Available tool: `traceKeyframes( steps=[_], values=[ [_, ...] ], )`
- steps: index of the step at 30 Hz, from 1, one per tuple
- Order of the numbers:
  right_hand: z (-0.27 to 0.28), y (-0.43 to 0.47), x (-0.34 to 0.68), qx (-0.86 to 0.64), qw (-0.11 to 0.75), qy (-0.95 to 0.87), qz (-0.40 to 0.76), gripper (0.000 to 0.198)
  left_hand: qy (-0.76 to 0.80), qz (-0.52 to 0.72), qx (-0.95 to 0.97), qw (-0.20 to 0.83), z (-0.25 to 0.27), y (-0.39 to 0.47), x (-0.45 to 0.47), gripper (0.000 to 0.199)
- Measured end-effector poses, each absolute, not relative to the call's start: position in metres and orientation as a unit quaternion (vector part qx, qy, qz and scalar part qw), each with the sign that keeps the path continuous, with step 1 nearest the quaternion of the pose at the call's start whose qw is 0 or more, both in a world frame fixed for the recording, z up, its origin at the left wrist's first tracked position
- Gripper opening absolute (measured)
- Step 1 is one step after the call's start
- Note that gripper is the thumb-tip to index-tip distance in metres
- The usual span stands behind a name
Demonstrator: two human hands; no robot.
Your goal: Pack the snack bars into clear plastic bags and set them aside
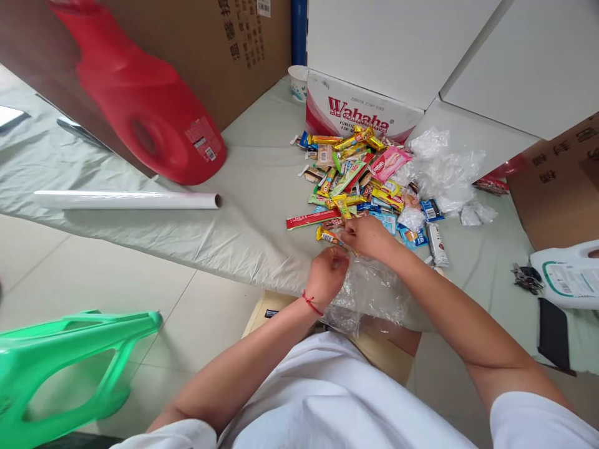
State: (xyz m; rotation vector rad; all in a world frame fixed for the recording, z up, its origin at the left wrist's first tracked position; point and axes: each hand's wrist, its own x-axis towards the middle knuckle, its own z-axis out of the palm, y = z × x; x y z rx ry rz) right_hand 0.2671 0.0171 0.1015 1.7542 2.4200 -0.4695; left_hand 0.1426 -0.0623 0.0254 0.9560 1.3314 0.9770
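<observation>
A clear plastic bag (374, 290) hangs over the front edge of the table, between my forearms. My left hand (326, 275), with a red string at the wrist, is closed on the bag's upper edge. Just above and to the right, my right hand (367, 236) pinches the bag's rim; its fingertips are partly hidden. A small orange-yellow wrapped snack (327, 235) lies close to the right fingertips. Behind my hands spreads a pile of wrapped snacks (350, 171), with a long red snack stick (311, 219) at its near left side.
Crumpled clear bags (449, 168) lie right of the pile. A white and red carton (360, 106) and paper cup (298, 83) stand behind. Leftward are a red jug (154, 112) and a white roll (131, 200); a green stool (84, 368) stands on the floor. A white jug (568, 274) is at right.
</observation>
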Motion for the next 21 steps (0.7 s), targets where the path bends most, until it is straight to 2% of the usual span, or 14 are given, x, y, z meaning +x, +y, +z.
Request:
traceKeyframes(
  steps=[5, 8, 11, 14, 17, 21],
  values=[
    [0.079, 0.026, 0.309, 0.498, -0.015, 0.816, -0.293, 0.032, 0.542, 0.403, 0.316, 0.666, 0.028, -0.063, 0.115, 0.018],
    [0.073, 0.033, 0.331, 0.483, -0.039, 0.807, -0.337, 0.037, 0.528, 0.397, 0.246, 0.709, 0.031, -0.059, 0.105, 0.025],
    [0.075, 0.041, 0.352, 0.467, -0.027, 0.799, -0.377, 0.039, 0.521, 0.366, 0.242, 0.732, 0.032, -0.053, 0.111, 0.026],
    [0.081, 0.054, 0.375, 0.458, 0.004, 0.794, -0.401, 0.04, 0.516, 0.34, 0.299, 0.727, 0.029, -0.049, 0.13, 0.02],
    [0.09, 0.066, 0.389, 0.494, -0.031, 0.8, -0.341, 0.032, 0.535, 0.342, 0.34, 0.694, 0.025, -0.045, 0.151, 0.019],
    [0.106, 0.047, 0.382, 0.532, -0.18, 0.82, -0.112, 0.022, 0.577, 0.377, 0.338, 0.642, 0.021, -0.042, 0.161, 0.022]
  ],
)
